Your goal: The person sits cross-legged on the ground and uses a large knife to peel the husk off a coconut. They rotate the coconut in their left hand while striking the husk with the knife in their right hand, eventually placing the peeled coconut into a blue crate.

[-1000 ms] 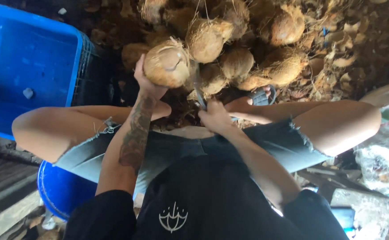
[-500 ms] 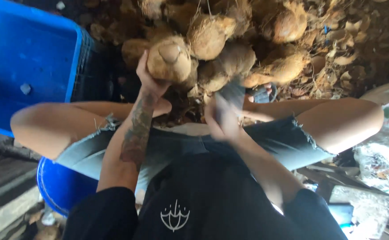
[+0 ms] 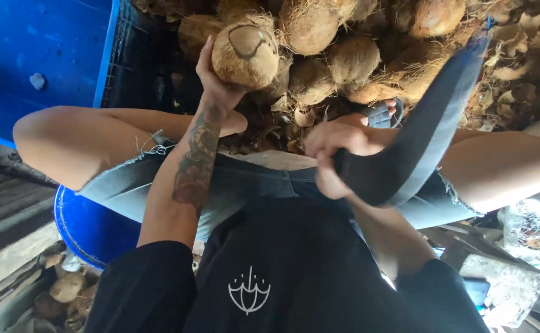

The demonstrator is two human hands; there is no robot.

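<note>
The ground ahead is bare earth strewn with brown husk scraps (image 3: 523,68); no counter is in sight, the person sits with both bare knees spread over the work; weathered grey planks (image 3: 4,203) run along the lower left edge, and a crumpled clear plastic sheet (image 3: 529,228) lies at the right.

One large blue crate (image 3: 35,55) with a ribbed wall stands at the upper left, with a single pale chip lying inside it; one round blue tub (image 3: 91,228) shows under the left thigh; a few husk pieces lie below it at the bottom left corner.

A heap of coconuts (image 3: 344,55) fills the top of the view, about eight or nine of them visible, all brown and fibrous, packed touching one another; the exact count cannot be told where they overlap.

The left hand (image 3: 211,77) is raised above the left knee, fingers curled round one husked coconut (image 3: 245,54), which it holds up just in front of the heap with its darker end turned to the camera.

The right hand (image 3: 331,157) is closed tight on the handle of one long dark blade (image 3: 427,123), which slants up to the right across the right thigh, its tip reaching near the husk scraps.
</note>
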